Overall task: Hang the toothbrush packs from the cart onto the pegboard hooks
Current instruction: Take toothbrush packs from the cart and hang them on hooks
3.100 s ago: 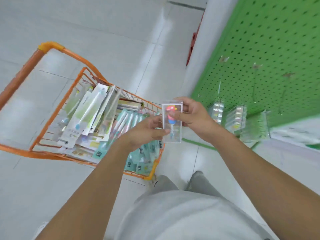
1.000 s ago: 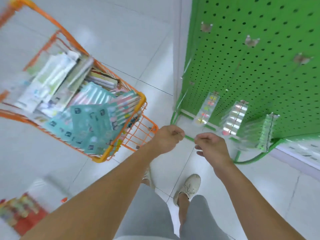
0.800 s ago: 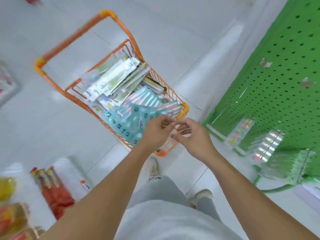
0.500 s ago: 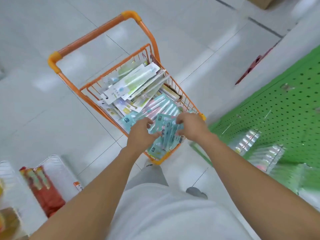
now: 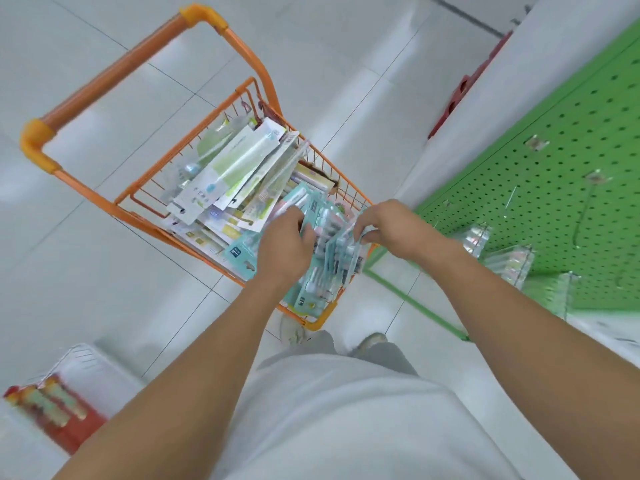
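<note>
An orange wire cart [image 5: 145, 202] stands on the floor ahead of me, piled with toothbrush packs: white and green ones [image 5: 235, 168] at its far end, teal ones [image 5: 329, 251] at the near end. My left hand [image 5: 285, 249] and my right hand [image 5: 391, 225] are both down in the near end, fingers closed on the teal packs, which stand tilted between them. The green pegboard [image 5: 554, 188] is to the right, with clear packs [image 5: 509, 261] hanging on its low hooks and bare hooks [image 5: 595, 176] above.
A white wall end and a red object [image 5: 460, 95] lie beyond the pegboard. A green floor frame [image 5: 415, 303] runs under the board near my feet. At the lower left stands a white wire rack with red packaged goods [image 5: 52, 407]. White floor tiles surround the cart.
The small clear pack I held three seconds ago is gone from my hands. I turned from the pegboard to the cart, and both hands went down into the teal packs.
</note>
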